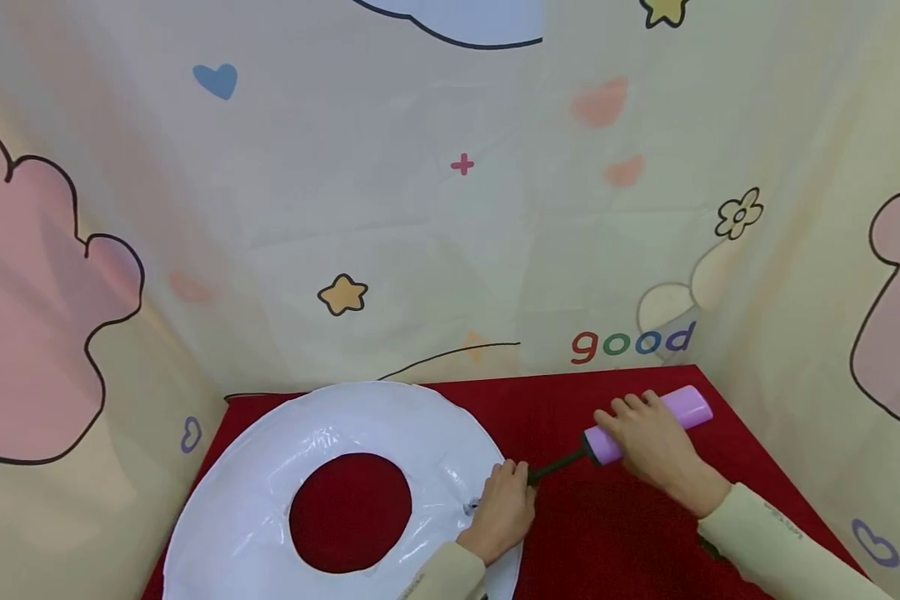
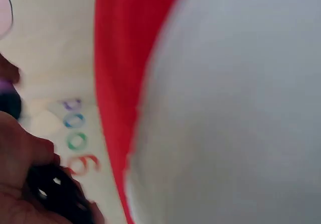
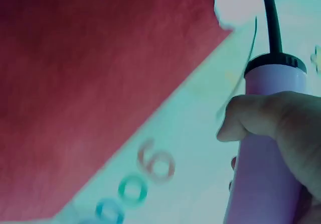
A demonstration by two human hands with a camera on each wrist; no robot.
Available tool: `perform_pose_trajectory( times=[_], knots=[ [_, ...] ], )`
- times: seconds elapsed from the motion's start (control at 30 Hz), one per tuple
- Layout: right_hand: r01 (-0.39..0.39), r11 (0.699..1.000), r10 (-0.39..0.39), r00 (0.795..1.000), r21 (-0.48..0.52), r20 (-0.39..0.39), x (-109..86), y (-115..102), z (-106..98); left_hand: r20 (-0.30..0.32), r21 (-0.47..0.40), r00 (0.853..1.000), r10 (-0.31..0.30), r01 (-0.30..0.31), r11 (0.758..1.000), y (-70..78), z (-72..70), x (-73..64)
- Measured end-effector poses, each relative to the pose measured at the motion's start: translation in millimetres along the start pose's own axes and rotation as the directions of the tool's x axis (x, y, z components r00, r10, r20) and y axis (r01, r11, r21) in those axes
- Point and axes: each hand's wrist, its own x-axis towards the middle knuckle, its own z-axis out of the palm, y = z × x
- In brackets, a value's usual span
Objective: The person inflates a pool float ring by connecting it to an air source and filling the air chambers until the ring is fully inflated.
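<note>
A white inflatable swim ring [image 1: 225, 500] lies plump on the red cloth, its round hole showing the cloth. My right hand [image 1: 648, 437] grips the purple barrel of a hand pump [image 1: 687, 407], which slants up to the right. From the barrel's near end a thin black rod [image 1: 558, 465] runs to my left hand [image 1: 504, 508]. That hand curls round the pump's black handle [image 2: 57, 194], over the ring's right side. Just left of its fingers is a small clear valve [image 1: 472, 506] on the ring. In the right wrist view my thumb [image 3: 251, 116] lies across the barrel.
The red cloth [image 1: 592, 533] covers the surface below. Pale printed curtains [image 1: 420, 250] with hearts, stars and the word "good" stand behind and at both sides, close to the far end of the pump.
</note>
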Motion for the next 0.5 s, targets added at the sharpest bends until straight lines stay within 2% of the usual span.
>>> perform_pose_trajectory(
  times=[0.07, 0.13, 0.27, 0.37, 0.5],
  knots=[
    [0.024, 0.999, -0.024, 1.0, -0.026, -0.001, 3.9, -13, 4, 0.007, 0.002, 1.0, -0.004, 0.004, 1.0, 8.4, -0.3, 6.7],
    [0.063, 0.997, -0.063, 0.998, -0.042, -0.002, 7.4, -30, 10, 0.039, 0.002, 0.999, -0.022, 0.022, 1.0, 15.4, -0.2, 10.0],
    [0.085, 0.996, -0.085, 0.996, -0.023, 0.008, 7.8, -44, 12, 0.104, -0.008, 0.993, -0.054, 0.055, 0.998, 18.4, 1.7, 6.4],
    [0.088, 0.996, -0.088, 0.996, 0.015, 0.012, 2.7, -31, 6, 0.118, -0.052, 0.992, -0.039, 0.046, 0.998, 12.0, 1.5, 0.7],
    [0.082, 0.996, -0.082, 0.997, 0.03, -0.002, -3.2, 0, -7, 0.138, -0.137, 0.989, -0.048, 0.067, 0.988, -1.3, -1.0, -7.0]
  ],
)
